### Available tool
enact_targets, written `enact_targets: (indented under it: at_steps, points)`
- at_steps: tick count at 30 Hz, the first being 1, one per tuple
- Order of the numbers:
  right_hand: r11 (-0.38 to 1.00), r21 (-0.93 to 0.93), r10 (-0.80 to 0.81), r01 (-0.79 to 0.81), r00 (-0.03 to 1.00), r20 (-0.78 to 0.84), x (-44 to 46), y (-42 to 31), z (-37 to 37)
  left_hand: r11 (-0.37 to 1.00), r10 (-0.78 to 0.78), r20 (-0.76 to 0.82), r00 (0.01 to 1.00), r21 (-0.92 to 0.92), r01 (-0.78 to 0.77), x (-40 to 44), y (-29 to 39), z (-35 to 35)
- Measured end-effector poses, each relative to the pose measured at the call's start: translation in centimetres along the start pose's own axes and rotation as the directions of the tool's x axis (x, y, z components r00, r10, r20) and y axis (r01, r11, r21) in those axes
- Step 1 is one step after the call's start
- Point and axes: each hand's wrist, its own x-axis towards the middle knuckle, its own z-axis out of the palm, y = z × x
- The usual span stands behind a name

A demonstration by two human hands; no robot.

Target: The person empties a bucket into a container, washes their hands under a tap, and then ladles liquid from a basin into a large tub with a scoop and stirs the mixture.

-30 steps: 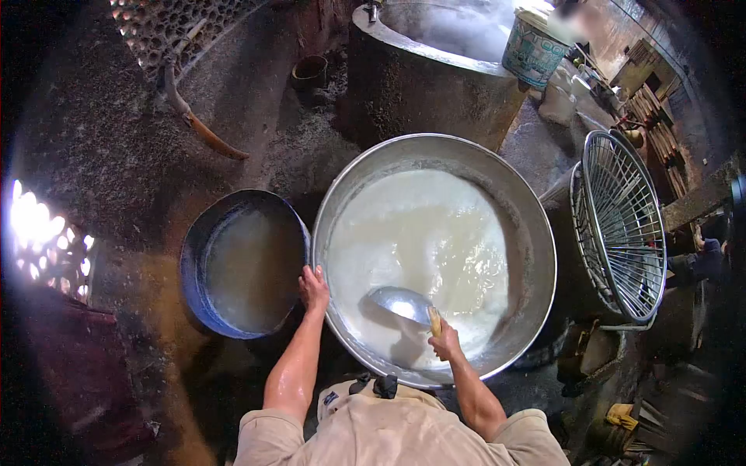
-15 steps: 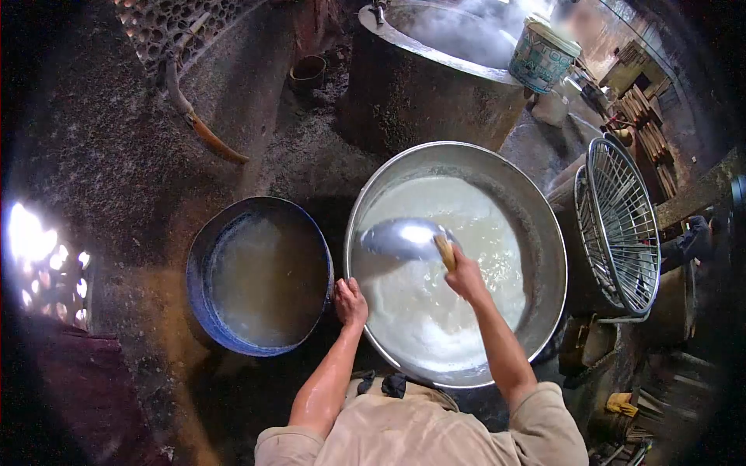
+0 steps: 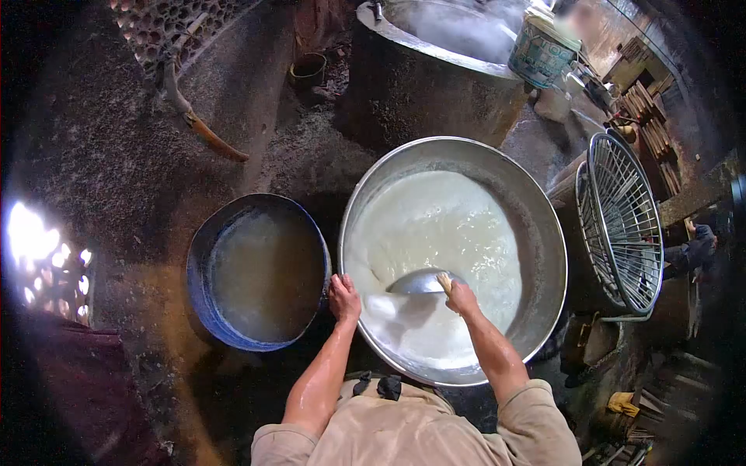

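Inside the big pan, a scoop is down at the white liquid.
The right hand has its fingers wrapped around the handle. The left hand touches the pan's left side, beside the blue tub; I cannot tell if its fingers grip.

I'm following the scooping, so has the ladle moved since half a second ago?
Yes. Judged against the rim of the big metal pan, the ladle has come nearer the person's body and away from the pan's left side.
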Motion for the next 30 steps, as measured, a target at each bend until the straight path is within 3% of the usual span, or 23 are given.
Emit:
enact_targets:
  at_steps: [3, 5, 7, 9, 11, 12, 17, 20, 21, 23, 24, 26, 27, 30]
  points:
    - [1.0, -0.013, -0.001, 0.0, 0.999, -0.036, -2.6, 4.0, 1.1, 1.0, 0.018, -0.057, 0.998, 0.009, -0.018, 0.0, -0.7, 0.8]
    - [0.997, -0.019, 0.071, -0.07, 0.997, 0.033, -4.2, 6.5, 1.3, 0.999, -0.007, -0.038, 0.999, 0.046, 0.009, -0.1, -0.6, 0.6]
    - [0.996, -0.031, 0.084, -0.083, 0.996, 0.034, -6.1, 8.6, 0.8, 0.996, -0.069, 0.008, 0.998, -0.05, 0.069, 0.4, -1.9, 1.6]
    - [0.995, -0.047, 0.095, -0.093, 0.995, 0.042, -8.2, 11.0, 0.2, 0.999, -0.017, -0.059, 0.998, -0.034, 0.015, 0.3, -2.4, 1.8]
    - [0.993, -0.056, 0.11, -0.106, 0.991, 0.075, -9.6, 14.3, -0.3, 0.992, -0.071, 0.035, 0.997, 0.112, 0.066, 0.5, -1.8, 1.2]
    - [0.993, -0.054, 0.108, -0.104, 0.991, 0.074, -10.4, 15.6, -1.1, 0.997, -0.02, -0.027, 0.999, 0.073, 0.022, 0.7, -3.2, 2.1]
    - [0.997, -0.006, 0.08, -0.08, 0.995, 0.055, -14.3, 20.6, -9.1, 0.996, -0.045, -0.016, 0.999, 0.077, 0.046, 1.0, -3.2, 2.0]
    - [0.968, 0.229, 0.116, -0.105, 0.993, -0.033, -14.8, 23.6, -13.8, 0.996, -0.076, 0.02, 0.997, 0.039, 0.076, 0.8, -1.7, 0.8]
    - [0.968, 0.252, 0.032, -0.003, 0.993, -0.113, -14.6, 24.3, -15.2, 0.996, -0.075, 0.02, 0.997, 0.042, 0.074, 1.0, -1.9, 1.0]
    - [0.958, 0.273, 0.123, -0.083, 0.983, -0.134, -14.2, 22.1, -18.6, 0.998, 0.018, -0.039, 0.999, 0.057, -0.015, 1.2, -2.9, 1.5]
    - [0.953, 0.282, 0.154, -0.11, 0.978, -0.14, -13.6, 21.5, -19.5, 0.999, -0.012, -0.021, 1.0, 0.051, 0.013, 1.4, -3.2, 1.6]
    - [0.947, 0.315, 0.187, -0.068, 0.911, -0.367, -9.5, 22.6, -16.7, 0.999, -0.011, -0.024, 1.0, 0.036, 0.012, 1.3, -2.9, 1.6]
    - [0.931, 0.308, 0.289, -0.196, 0.91, -0.297, -5.6, 24.8, -14.1, 1.0, -0.014, -0.028, 0.999, 0.021, 0.015, 1.2, -2.8, 1.5]
    - [0.963, 0.227, 0.237, -0.148, 0.868, -0.437, -3.0, 22.9, -12.2, 0.998, 0.001, -0.016, 1.0, 0.063, 0.0, 0.9, -2.0, 1.0]
